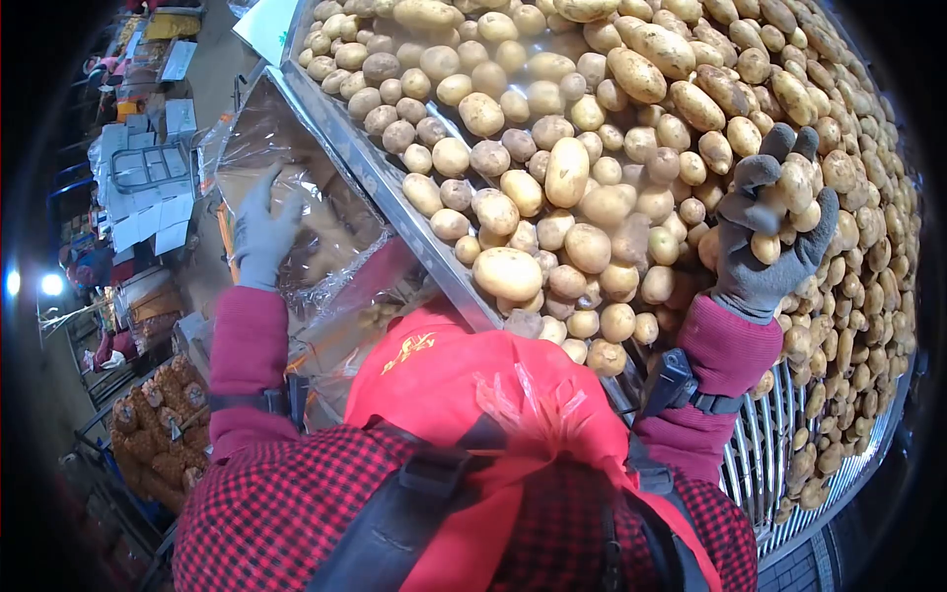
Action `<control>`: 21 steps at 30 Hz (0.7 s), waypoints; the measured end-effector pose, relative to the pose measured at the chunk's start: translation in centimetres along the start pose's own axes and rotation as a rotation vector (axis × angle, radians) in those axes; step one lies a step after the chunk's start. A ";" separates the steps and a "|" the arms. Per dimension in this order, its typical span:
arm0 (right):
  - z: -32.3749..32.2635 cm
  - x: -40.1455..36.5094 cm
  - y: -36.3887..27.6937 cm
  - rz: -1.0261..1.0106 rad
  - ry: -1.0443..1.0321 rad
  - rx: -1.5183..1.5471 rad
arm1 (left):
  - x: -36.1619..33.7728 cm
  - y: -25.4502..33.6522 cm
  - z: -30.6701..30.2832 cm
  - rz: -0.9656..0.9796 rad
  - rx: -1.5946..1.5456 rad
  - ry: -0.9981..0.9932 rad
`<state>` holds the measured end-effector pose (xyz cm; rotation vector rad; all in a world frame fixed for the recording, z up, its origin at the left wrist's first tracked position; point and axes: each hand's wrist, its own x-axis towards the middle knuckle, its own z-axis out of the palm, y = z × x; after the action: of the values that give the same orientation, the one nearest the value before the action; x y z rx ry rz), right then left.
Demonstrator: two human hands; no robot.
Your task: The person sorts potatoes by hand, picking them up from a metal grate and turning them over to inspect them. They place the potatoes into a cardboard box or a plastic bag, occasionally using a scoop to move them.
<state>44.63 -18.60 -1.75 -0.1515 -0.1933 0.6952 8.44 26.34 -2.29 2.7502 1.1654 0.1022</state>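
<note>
Basically, right hand (748, 271) is loaded: grey glove, palm up, fingers curled round a small clutch of held potatoes (793, 185). Several in there, roundish; the largest looks slightly oval, long axis roughly near-far. Exact count hidden by the fingers.

Left hand (264, 237) holds nothing visible. Glove on, fingers spread and pointing far, over the clear plastic liner (330, 212) of an open box at left. Touching the film or just above it: cannot tell.

Key relation: held potatoes sit well right of the liner, about level with it near-to-far. Between them lie part of the potato heap (854, 286) and the metal rim (434, 261), which runs diagonally from far left to near centre. Left hand is the nearer one to the liner; right hand is in among the heap, potatoes on every side.

Between the hands, on the thinner part of the heap, a large oblong potato (567, 172) lies with its long axis near-far, closer to the right hand. Another, a pale oval potato (507, 274), lies more left-right, beside the rim.

Surface under the heap is metal; bare slats (760, 449) show at near right. Black wrist device (669, 383) on the right sleeve. Further out left: filled sacks (153, 424), near side.
</note>
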 end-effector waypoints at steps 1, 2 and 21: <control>-0.1 -0.1 0.0 -0.005 0.020 -0.010 | 0.3 2.5 0.0 0.216 -0.169 0.067; 0.1 -0.2 0.1 0.000 0.019 -0.014 | -0.3 6.3 -0.8 0.349 -0.191 0.073; 0.0 0.0 0.2 0.051 -0.057 0.037 | 2.7 28.2 -0.1 1.241 0.063 -0.192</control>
<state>44.49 -18.40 -1.78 -0.1017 -0.2312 0.7537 30.30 8.98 2.52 2.9635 -0.6813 -0.0664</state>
